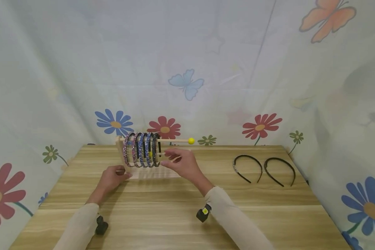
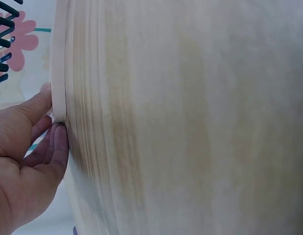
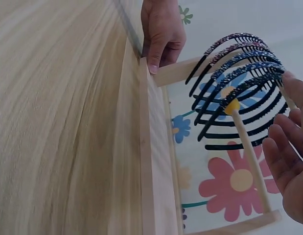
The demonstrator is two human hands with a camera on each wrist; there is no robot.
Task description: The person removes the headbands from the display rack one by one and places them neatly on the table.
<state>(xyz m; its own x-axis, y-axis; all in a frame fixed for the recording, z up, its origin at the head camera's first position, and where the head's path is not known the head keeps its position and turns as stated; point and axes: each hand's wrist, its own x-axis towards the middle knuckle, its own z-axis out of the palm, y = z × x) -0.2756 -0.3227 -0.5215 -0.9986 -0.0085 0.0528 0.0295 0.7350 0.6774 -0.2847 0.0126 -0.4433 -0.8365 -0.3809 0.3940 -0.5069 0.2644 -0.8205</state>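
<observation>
A wooden headband stand (image 1: pixel 156 173) has rods ending in yellow balls (image 1: pixel 191 141). Several sparkly headbands (image 1: pixel 141 151), pink, blue and black, hang side by side towards the left upright. At that end, my left hand (image 1: pixel 111 177) pinches the base's corner, thumb on one face and fingers on the other in the left wrist view. My right hand (image 1: pixel 184 164) is beside the outermost black headband (image 3: pixel 254 88), a fingertip right at its top edge. Its other fingers (image 3: pixel 283 147) stretch out apart from the bands in the right wrist view.
Two dark headbands, one with a sparkly patch (image 1: pixel 248 156) and one plain-looking (image 1: pixel 279 159), lie on the right of the wooden table (image 1: pixel 162 215). A flower-printed cloth (image 1: pixel 218 104) hangs behind the table and at its sides.
</observation>
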